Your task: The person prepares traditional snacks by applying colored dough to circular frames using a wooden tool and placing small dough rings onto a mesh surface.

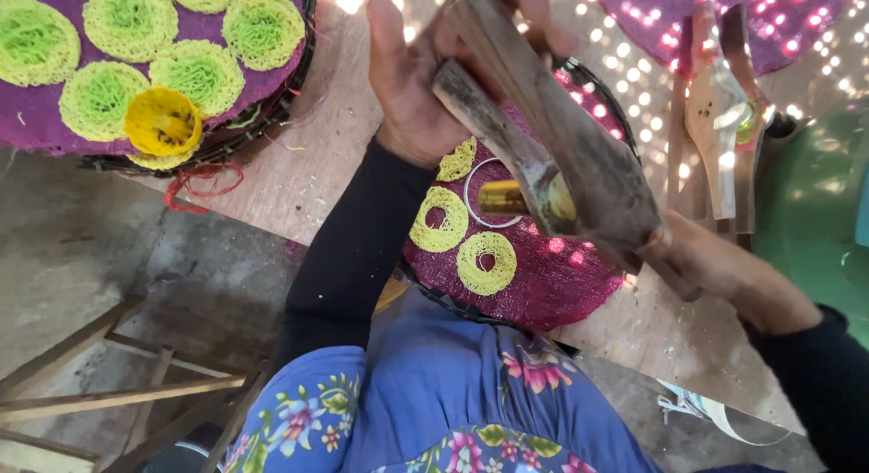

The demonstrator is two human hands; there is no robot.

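My left hand [412,84] grips the far ends of a dark wooden two-armed press [579,165]. My right hand [715,265] grips its near ends at the lower right. The press lies slantwise above a round purple woven mat [552,287]. A brass cylinder [501,197] at its middle points down inside a thin metal ring [471,179]. Three yellow noodle rings [486,262] lie on the mat just left of the press. Part of the mat is hidden under the press and my hands.
A second purple mat [36,120] at the upper left carries several green-yellow noodle discs [201,70] and one deeper yellow disc [163,120]. Another purple mat [778,20] and a second press [720,120] lie at the upper right, by a green container [815,210]. A wooden frame [100,396] stands on the floor.
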